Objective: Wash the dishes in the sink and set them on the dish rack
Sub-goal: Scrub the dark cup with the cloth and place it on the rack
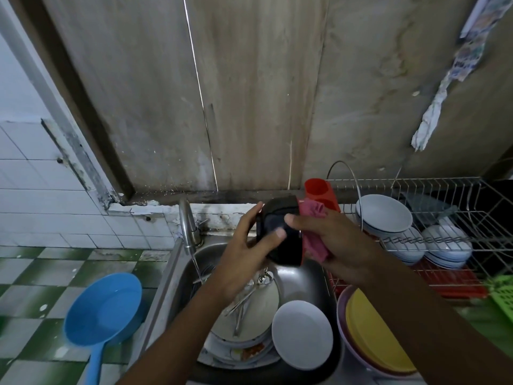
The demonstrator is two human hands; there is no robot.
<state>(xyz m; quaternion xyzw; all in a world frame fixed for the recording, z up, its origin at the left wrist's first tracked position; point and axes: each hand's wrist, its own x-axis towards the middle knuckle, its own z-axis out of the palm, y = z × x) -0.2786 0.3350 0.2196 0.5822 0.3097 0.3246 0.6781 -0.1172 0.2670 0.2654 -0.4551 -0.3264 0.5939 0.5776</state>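
Note:
Above the steel sink (313, 276) my left hand (247, 254) grips a black bowl with a red rim (283, 245), thumb on its outside. My right hand (336, 243) holds a pink cloth (313, 240) against the bowl, thumb pressed on the black surface. In the sink lie a stack of dirty plates (244, 345) with several pieces of cutlery (247, 295) on top, and a white bowl (302, 333) at the front right. The wire dish rack (444, 187) on the right holds white bowls (384, 215).
The tap (187, 220) runs a thin stream into the sink. A blue dipper (104, 309) with water sits on the green-checked counter at left. An orange cup (320, 193) stands by the rack. A yellow plate in a pink basin (372, 332) sits right of the sink.

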